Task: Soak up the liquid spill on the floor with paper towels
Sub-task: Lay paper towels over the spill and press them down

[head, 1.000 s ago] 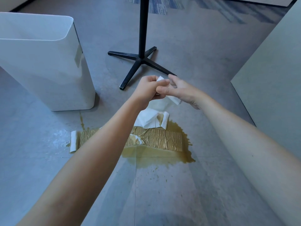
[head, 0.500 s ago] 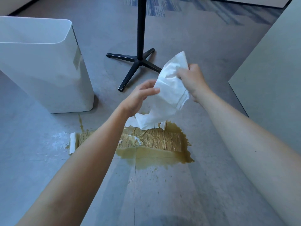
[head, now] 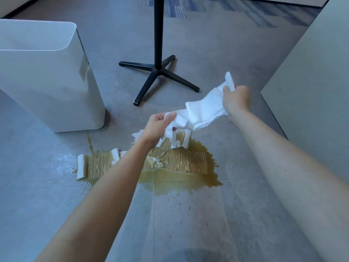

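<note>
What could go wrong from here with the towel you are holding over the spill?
The dry towel, stretched between left hand and right hand, may not cover the exposed puddle. The soaked towels look torn and could shred when lifted. A trail runs toward the white bin and may creep under it.

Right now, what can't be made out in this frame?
Head view.
Inside the white bin: its own wall hides it.
Top of the black stand: cut by upper edge.
Middle of the soaked towels: left forearm covers it.
Sheets in the fresh paper towel: folds hide the count.
</note>
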Tool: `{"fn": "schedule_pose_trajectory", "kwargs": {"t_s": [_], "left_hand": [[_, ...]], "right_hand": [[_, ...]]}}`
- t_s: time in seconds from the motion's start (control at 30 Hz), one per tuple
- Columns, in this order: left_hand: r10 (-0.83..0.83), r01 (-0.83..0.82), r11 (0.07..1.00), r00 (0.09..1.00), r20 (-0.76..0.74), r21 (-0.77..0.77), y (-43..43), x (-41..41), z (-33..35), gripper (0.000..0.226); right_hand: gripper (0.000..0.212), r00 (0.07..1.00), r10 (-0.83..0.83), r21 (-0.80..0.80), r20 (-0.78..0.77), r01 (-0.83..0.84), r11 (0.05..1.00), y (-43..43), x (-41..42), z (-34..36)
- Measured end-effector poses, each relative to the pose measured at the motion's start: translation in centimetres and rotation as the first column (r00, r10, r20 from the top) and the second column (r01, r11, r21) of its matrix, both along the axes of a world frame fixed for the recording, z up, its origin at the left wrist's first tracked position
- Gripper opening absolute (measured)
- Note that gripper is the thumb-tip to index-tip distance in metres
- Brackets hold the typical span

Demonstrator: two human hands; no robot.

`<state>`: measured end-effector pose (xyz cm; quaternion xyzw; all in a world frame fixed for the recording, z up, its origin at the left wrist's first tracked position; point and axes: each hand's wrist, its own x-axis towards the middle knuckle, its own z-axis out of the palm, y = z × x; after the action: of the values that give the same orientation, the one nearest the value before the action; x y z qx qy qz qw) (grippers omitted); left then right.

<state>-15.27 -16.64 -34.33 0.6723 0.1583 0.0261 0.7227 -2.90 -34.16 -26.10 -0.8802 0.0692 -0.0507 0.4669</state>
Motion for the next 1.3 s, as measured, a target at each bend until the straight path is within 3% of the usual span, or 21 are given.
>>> {"fn": "schedule_pose_trajectory", "kwargs": {"t_s": [0.07, 0.23, 0.4, 0.73, 0.87, 0.97, 1.07, 1.17, 1.3], "left_hand": [[-0.01, 0.009, 1.0, 1.0, 0.004, 0.005, 0.4, -0.3, -0.2, 0.06], [-0.102, 0.11, 0.988, 0.992, -0.07, 0.113, 0.9, -0.6, -0.4, 0.037], [-0.099, 0.109, 0.984, 0.992, -0.077, 0.144, 0.9, -0.5, -0.6, 0.036], [-0.122, 0.135, 0.982, 0.988, -0.1, 0.134, 0.1, -1.1, -1.1, 0.038], [0.0, 0.034, 0.975, 0.988, -0.152, 0.22, 3.5, -2.6, -3.5, 0.027], [0.093, -0.034, 0.945, 0.981, -0.169, 0.326, 6.7, -5.0, -5.3, 0.041], [-0.013, 0.076, 0.923, 0.986, -0.167, 0.376, 5.4, -3.8, -4.7, 0.039], [-0.14, 0.22, 0.883, 0.966, -0.215, 0.415, 3.9, -2.3, -3.6, 0.031], [-0.271, 0.357, 0.79, 0.933, -0.238, 0.498, 3.3, -1.3, -2.7, 0.021]], "right_hand": [[0.027, 0.998, -0.058, -0.048, -0.033, 0.057, 0.997, -1.0, 0.4, -0.4], [0.028, 0.989, -0.094, -0.077, -0.113, 0.085, 0.993, -2.8, 0.5, -0.8], [0.018, 0.985, -0.106, -0.063, -0.138, 0.098, 0.993, -3.0, 0.3, -0.3], [0.027, 0.973, -0.13, -0.064, -0.193, 0.12, 0.991, -3.2, -0.1, -1.1], [0.036, 0.967, -0.194, -0.206, -0.163, 0.159, 0.966, -5.5, 0.0, 0.6], [0.038, 0.98, -0.175, -0.368, -0.096, 0.129, 0.921, -7.6, -0.4, 3.1], [0.038, 0.996, -0.074, -0.447, -0.05, 0.044, 0.894, -6.8, 0.6, 0.8], [0.036, 0.993, 0.068, -0.481, -0.092, -0.104, 0.87, -4.4, 0.3, -0.9], [0.025, 0.982, 0.134, -0.508, -0.129, -0.182, 0.842, -3.6, 0.3, -1.7]]}}
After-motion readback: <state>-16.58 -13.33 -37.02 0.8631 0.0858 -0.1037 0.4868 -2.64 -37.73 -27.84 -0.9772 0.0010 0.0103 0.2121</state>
